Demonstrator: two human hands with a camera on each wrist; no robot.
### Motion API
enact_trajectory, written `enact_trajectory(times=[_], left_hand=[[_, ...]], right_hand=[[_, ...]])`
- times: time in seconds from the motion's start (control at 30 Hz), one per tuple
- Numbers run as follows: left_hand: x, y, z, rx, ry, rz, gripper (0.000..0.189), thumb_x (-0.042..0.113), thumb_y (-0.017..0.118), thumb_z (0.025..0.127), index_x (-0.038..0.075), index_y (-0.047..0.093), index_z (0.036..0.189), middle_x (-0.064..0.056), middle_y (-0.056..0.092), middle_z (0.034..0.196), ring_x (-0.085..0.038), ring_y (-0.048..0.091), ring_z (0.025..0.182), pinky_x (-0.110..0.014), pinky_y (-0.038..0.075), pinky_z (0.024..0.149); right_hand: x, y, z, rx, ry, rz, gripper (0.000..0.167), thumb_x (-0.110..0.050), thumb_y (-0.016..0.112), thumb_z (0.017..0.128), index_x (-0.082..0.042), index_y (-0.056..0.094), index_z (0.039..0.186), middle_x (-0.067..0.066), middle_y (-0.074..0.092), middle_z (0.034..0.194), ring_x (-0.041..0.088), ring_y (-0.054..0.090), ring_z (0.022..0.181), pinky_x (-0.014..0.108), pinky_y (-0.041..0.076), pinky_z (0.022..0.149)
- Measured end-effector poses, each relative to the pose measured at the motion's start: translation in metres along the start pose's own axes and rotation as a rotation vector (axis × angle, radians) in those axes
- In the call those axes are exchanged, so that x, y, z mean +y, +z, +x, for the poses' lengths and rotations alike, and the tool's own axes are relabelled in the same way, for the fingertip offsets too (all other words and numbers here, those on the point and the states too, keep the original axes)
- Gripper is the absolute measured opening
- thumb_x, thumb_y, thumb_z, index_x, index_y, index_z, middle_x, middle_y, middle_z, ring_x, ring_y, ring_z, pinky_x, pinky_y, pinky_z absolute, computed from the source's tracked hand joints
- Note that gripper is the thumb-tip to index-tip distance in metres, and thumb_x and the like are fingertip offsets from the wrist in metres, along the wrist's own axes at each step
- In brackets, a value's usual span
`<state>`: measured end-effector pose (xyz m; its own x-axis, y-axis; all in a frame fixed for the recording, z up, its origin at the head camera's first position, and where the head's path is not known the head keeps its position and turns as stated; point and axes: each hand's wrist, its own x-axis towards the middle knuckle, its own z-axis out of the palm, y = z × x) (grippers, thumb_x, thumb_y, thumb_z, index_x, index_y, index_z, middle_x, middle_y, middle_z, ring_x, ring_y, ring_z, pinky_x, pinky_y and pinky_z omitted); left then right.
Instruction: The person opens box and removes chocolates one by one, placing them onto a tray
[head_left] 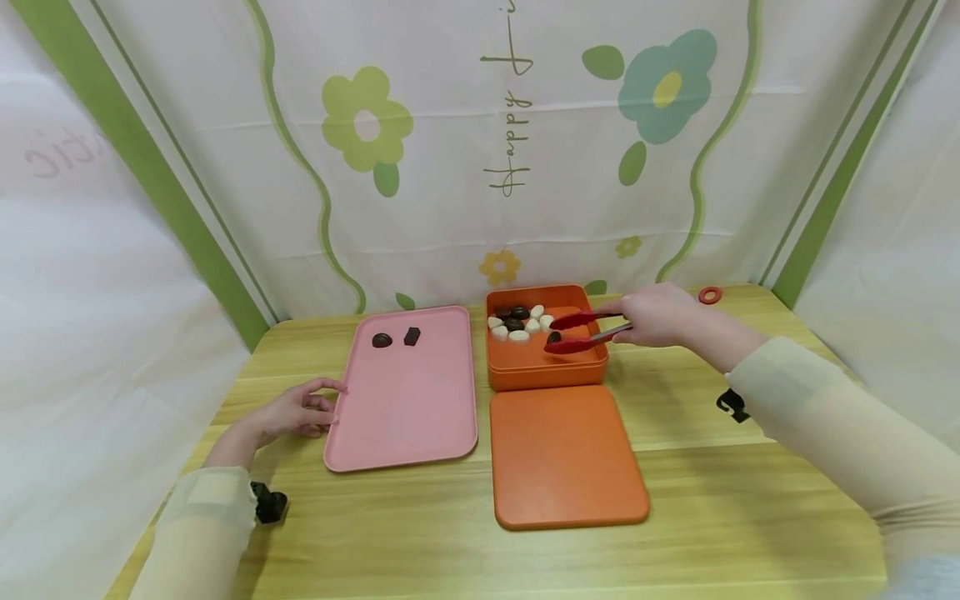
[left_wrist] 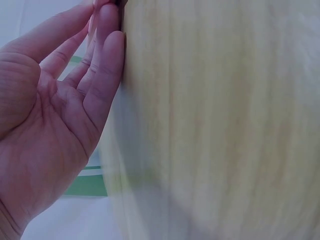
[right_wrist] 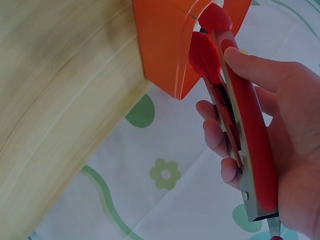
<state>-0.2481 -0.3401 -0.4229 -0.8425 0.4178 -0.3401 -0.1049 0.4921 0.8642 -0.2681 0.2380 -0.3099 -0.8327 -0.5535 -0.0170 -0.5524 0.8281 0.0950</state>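
My right hand (head_left: 658, 315) grips red-and-steel tongs (right_wrist: 252, 145) over the orange box (head_left: 547, 378). The tongs' red tips stand apart inside it, with a dark brown oval piece (head_left: 553, 337), chocolate-like, between them. White oval pieces (head_left: 518, 336) and more dark ones (head_left: 520, 312) lie along the box's left and back. At the left, my left hand (head_left: 296, 410) pinches the edge of a pink tray (head_left: 405, 408) between thumb and fingers. A dark oval piece (head_left: 382, 340) and a dark block-shaped piece (head_left: 412, 336) sit near the tray's far end.
An orange lid (head_left: 566, 458) lies flat on the wooden table (head_left: 712, 500), just in front of the box. A red ring (head_left: 709, 295) sits at the back right. White flowered cloth (head_left: 442, 192) hangs behind the table and at both sides.
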Motion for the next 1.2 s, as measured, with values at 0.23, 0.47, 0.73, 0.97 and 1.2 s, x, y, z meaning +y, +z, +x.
enact_trajectory(times=[0.23,0.47,0.73,0.97,1.2], left_hand=[[0.001,0.000,-0.001,0.004,-0.005,-0.011,0.055,0.009,0.067,0.093,0.002,0.039,0.140,-0.012,0.059,0.095,-0.021,0.062,0.081,-0.034,0.054,0.069],[0.000,-0.001,0.000,0.009,0.000,-0.009,0.055,0.009,0.067,0.093,0.001,0.039,0.140,-0.012,0.059,0.095,-0.020,0.062,0.080,-0.034,0.054,0.068],[-0.002,0.000,-0.001,0.002,0.013,-0.002,0.056,0.011,0.067,0.093,0.002,0.039,0.141,-0.012,0.060,0.096,-0.020,0.061,0.080,-0.034,0.053,0.068],[-0.001,0.001,-0.001,0.000,0.020,0.006,0.057,0.011,0.067,0.093,0.002,0.039,0.141,-0.012,0.060,0.096,-0.019,0.059,0.079,-0.033,0.053,0.068],[0.002,0.003,-0.003,-0.006,0.037,0.009,0.055,0.010,0.065,0.094,-0.001,0.037,0.141,-0.012,0.060,0.095,-0.020,0.061,0.079,-0.033,0.053,0.067]], right_hand=[[-0.003,0.002,0.004,-0.008,0.000,-0.019,0.047,-0.028,0.077,0.081,-0.019,0.067,0.126,-0.001,0.068,0.087,0.018,0.054,0.065,0.040,0.045,0.055],[-0.002,0.004,0.005,-0.003,0.005,-0.017,0.048,-0.028,0.078,0.081,-0.019,0.067,0.127,0.000,0.068,0.086,0.019,0.054,0.065,0.041,0.045,0.055],[-0.001,0.009,0.003,-0.024,0.009,0.006,0.050,-0.028,0.078,0.082,-0.017,0.065,0.129,0.004,0.069,0.094,0.019,0.055,0.068,0.039,0.044,0.054],[0.002,0.012,-0.001,-0.007,-0.015,0.024,0.045,-0.027,0.077,0.084,-0.017,0.067,0.126,-0.001,0.067,0.083,0.017,0.054,0.065,0.038,0.043,0.053],[0.003,0.013,-0.004,0.014,-0.025,0.027,0.045,-0.028,0.076,0.085,-0.017,0.066,0.127,-0.005,0.062,0.073,0.015,0.050,0.060,0.036,0.041,0.052]])
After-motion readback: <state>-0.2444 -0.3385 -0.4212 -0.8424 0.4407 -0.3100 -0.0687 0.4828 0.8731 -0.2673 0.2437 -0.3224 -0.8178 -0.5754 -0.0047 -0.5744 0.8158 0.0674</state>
